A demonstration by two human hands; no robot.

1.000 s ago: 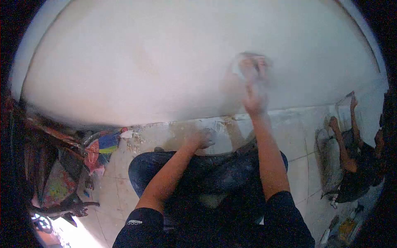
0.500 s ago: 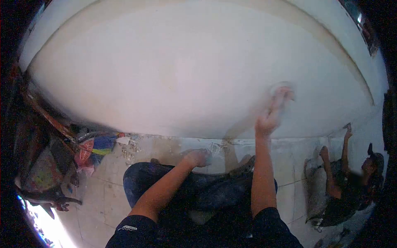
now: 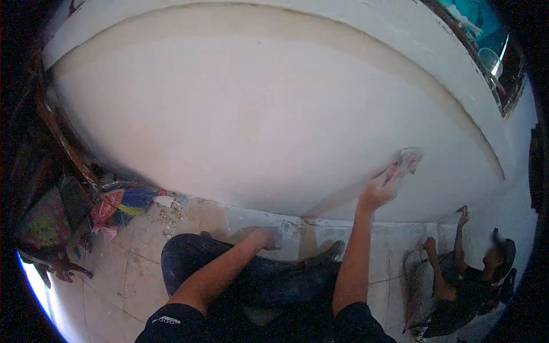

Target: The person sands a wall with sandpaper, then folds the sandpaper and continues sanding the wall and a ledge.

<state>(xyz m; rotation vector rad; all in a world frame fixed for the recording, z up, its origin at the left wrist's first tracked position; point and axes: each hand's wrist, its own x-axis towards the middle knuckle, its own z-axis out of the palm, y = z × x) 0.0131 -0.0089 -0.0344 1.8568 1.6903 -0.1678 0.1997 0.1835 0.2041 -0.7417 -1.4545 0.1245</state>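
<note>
Right hand point(image 3: 382, 190): closed over pale pad point(image 3: 411, 152), against white wall point(image 3: 229, 114); left hand point(image 3: 266, 238): lower left of grip, openness and hold unclear

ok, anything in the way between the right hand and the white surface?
Nothing visible blocks the right hand; only the pale, blurred item it seems to hold lies between it and the white surface.

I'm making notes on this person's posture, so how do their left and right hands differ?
The right hand is up at the white surface; the left hand is low, near the legs. The right hand is stretched outward, a blurred pale thing at its far end; the left hand looks more curled, and whether it holds anything is unclear. Both hands are bare, on short-sleeved arms.
</note>
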